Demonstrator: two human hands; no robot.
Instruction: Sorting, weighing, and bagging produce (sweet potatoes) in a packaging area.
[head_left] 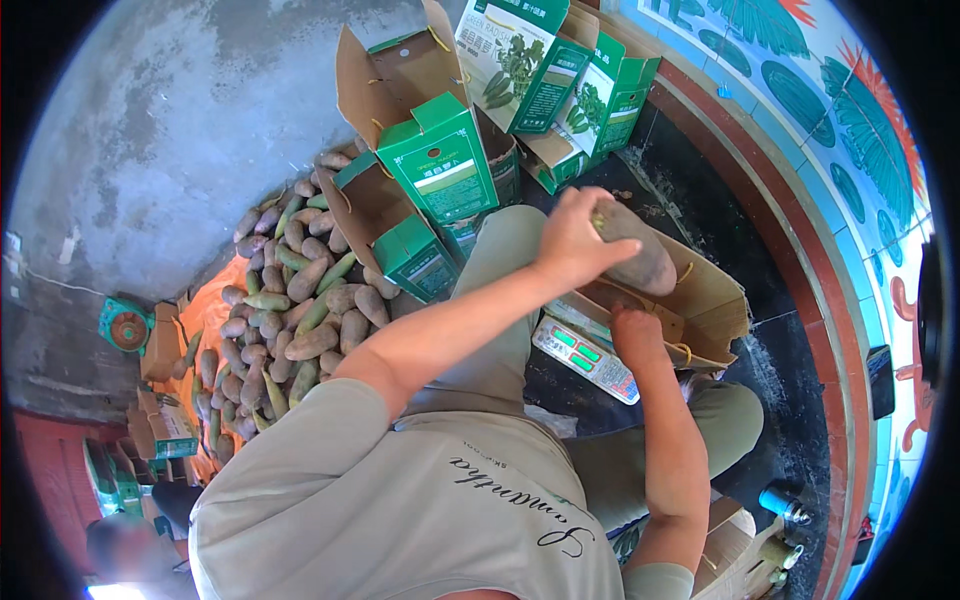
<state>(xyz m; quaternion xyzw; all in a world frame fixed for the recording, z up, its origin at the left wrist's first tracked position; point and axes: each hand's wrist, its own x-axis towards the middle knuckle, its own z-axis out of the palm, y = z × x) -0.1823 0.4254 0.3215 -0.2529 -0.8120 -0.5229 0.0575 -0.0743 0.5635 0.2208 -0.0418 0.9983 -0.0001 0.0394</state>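
Note:
My left hand (580, 240) grips a large soil-covered radish (645, 258) by its top end, which has bits of green stub. Held tilted, the radish hangs over an open cardboard box (715, 305) with yellow cord handles. My right hand (636, 332) is closed at the near wall of that box, with its fingertips partly hidden there. Below the box, between my legs, lies a white digital scale (590, 362) with lit green displays. The box appears to rest on the scale, though its underside is hidden.
A big pile of muddy radishes (290, 310) lies on orange sheeting (195, 320) to the left. Open green cartons (440, 160) stand ahead, with printed boxes (525, 65) behind. A tiled ledge (815, 290) curves along the right. A blue canister (778, 502) lies at lower right; another person (130, 545) is at lower left.

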